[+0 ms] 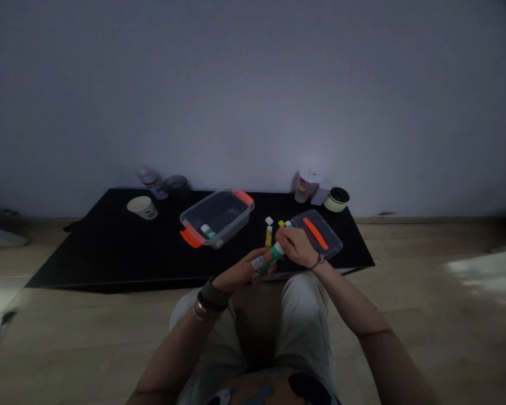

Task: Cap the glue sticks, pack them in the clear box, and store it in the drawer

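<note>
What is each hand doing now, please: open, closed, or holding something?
Left hand: closed, fingers holding a green-labelled glue stick.
Right hand: closed on the upper end of the same stick.

No legible lettering, labels on the green glue stick [268, 259] and the spray bottle [153, 184] too small to read

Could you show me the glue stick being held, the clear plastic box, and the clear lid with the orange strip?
glue stick [270, 259], head view, on its green label
clear plastic box [236, 228], head view, on its near side wall
clear lid [331, 242], head view, on its right corner
</note>
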The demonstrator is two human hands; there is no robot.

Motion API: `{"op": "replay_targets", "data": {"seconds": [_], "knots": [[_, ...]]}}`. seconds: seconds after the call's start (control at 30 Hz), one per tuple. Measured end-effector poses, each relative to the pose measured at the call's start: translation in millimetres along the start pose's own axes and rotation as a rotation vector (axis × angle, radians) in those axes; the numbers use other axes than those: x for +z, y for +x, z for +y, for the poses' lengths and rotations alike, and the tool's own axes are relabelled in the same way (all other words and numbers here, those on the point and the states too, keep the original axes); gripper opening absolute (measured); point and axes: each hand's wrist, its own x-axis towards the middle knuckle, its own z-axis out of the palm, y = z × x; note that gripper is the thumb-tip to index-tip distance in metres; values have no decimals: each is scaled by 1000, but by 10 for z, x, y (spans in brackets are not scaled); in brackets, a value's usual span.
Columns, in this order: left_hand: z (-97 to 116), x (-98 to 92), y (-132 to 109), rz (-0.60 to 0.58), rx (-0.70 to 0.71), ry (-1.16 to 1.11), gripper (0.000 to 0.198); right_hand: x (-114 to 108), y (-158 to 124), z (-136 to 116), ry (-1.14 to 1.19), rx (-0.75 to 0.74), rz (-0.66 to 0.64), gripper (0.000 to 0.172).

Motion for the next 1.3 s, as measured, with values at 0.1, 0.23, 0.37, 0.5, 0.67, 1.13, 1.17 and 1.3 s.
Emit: {"op": "replay_targets", "data": {"seconds": [0.1,0.23,0.37,0.5,0.67,1.13,1.17,1.3], "knots": [[-53,18,29,151,76,207,52,47,49,26,-100,98,-24,37],[-115,-26,110,471,197,656,41,214,114,141,-298,351,-33,27],[-138,-142,170,414,105,517,44,285,122,236,-161,396,-22,36],[-128,-225,198,168,44,143,52,213,121,254,94,237,40,42],[-190,-163,264,438,170,562,42,230,205,286,28,308,57,38],[-170,-82,171,307,108,469,47,163,236,190,-281,190,-37,34],[-198,-77,179,396,128,626,43,183,250,177,-336,250,-53,33],[-309,-112,219,600,118,1120,38,297,284,140,-539,498,-78,29]]}}
